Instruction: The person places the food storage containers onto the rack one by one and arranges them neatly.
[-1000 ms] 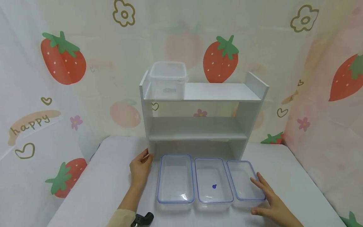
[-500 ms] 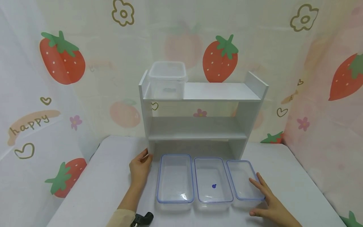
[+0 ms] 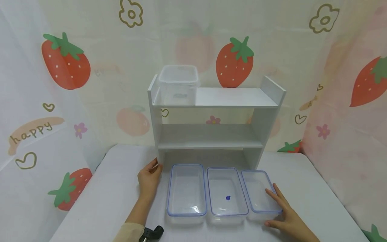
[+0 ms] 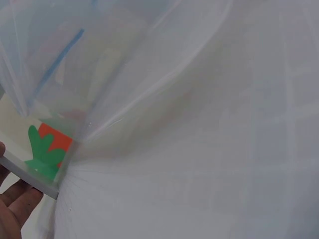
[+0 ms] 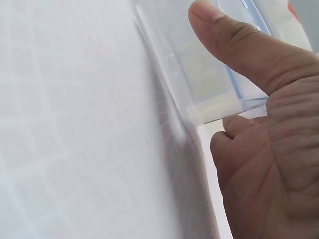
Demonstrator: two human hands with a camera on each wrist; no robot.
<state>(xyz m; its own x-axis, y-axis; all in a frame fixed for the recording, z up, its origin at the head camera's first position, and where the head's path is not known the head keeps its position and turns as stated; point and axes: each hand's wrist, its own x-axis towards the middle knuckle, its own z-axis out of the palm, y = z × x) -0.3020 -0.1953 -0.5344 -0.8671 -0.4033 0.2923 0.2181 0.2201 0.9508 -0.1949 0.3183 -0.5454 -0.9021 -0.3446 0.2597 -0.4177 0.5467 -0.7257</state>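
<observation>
My left hand [image 3: 148,178] pinches the lower front edge of the left side panel of a white shelf unit [image 3: 211,137]. In the left wrist view its fingers [image 4: 26,203] lie against the panel edge [image 4: 31,179]. Three clear plastic food containers with blue rims stand in a row before the shelf: a large left one [image 3: 186,191], a middle one [image 3: 225,185] with a small blue mark, and a smaller right one [image 3: 259,191]. My right hand [image 3: 287,215] is at the right container's near right corner, fingers spread along its side and thumb by its front wall [image 5: 199,74].
On the top shelf, at its left end, stands a clear lidded container [image 3: 178,85]. A white cloth covers the table [image 3: 121,174]. Behind and beside it hang curtains [image 3: 130,60] printed with strawberries. A black device [image 3: 152,233] is by the left wrist.
Both hands keep their places, the right one shifting only very slightly to the left. The shelf and the containers stay where they were; the head view tilts a little.
</observation>
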